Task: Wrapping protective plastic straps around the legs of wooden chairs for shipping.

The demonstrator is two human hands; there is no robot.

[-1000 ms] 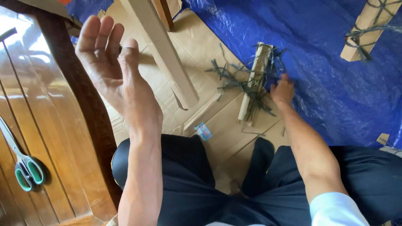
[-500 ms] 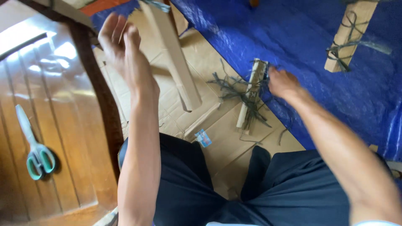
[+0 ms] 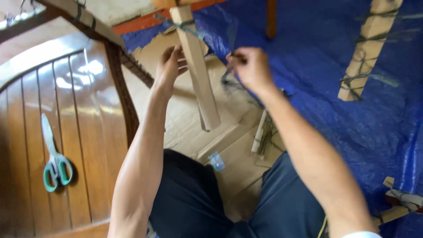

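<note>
My left hand [image 3: 169, 66] is raised beside a cardboard-wrapped wooden leg [image 3: 198, 70], its fingers touching the leg's left side. My right hand [image 3: 249, 66] is closed on a thin dark green strap [image 3: 229, 72] that hangs just to the right of the leg. More green strap is tied around the leg's top [image 3: 183, 24]. A small strap-bound bundle of sticks [image 3: 262, 134] lies on flattened cardboard [image 3: 189, 114] below my right forearm.
Green-handled scissors [image 3: 55, 156] lie on a glossy brown wooden panel [image 3: 66, 110] at the left. A blue tarp [image 3: 317, 57] covers the floor at the right, with another wrapped, strapped piece [image 3: 368, 48] and a small scrap [image 3: 398, 202]. My knees are at the bottom.
My right hand left the bundle on the cardboard and rose with a strap to the wrapped leg. My left hand closed in on the leg. The view tilted upward.
</note>
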